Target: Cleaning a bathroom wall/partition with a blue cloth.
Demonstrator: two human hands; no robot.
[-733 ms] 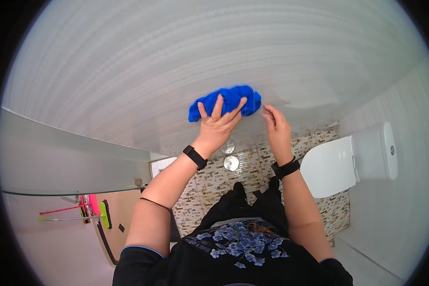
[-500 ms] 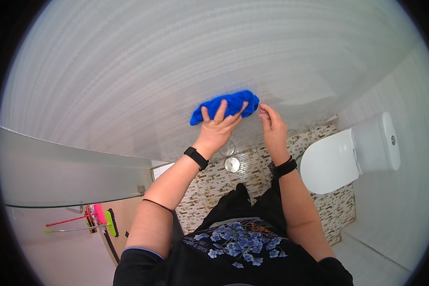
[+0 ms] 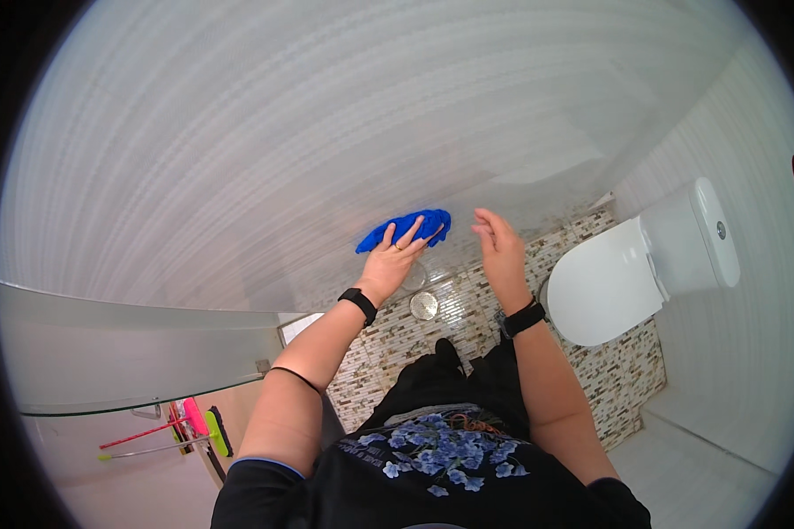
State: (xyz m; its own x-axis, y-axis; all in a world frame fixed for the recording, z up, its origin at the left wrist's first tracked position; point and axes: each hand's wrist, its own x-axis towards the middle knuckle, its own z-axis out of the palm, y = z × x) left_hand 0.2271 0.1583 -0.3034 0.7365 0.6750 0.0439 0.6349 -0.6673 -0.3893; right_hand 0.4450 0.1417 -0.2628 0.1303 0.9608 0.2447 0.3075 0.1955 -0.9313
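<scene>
A bunched, bright blue fabric cloth [image 3: 403, 222] is held against the glossy, pale grey streaked wall [image 3: 415, 115], just beyond the round, silvery metal floor drain [image 3: 423, 306]. It is pinned beneath the left hand [image 3: 390, 267], whose fingers are spread and slightly bent over the fabric. The right hand [image 3: 501, 251] is held half open beyond the drain and to its right, with fingers loosely curled and nothing seen in its grasp. The cloth is not touched by it; whether the wall is touched cannot be told.

Of the 2 hands, only 1 is engaged with the cloth, and the wiping of the wall is judged to be under way rather than finished, since the cloth has not been set down. How much of the wall has been covered cannot be told: a dull sheen is shown on its lower part, near the drain, but whether moisture or reflection is seen there is unclear. To the drain's right, the white, smooth, closed-lidded toilet [image 3: 600, 282] is left untouched.
</scene>
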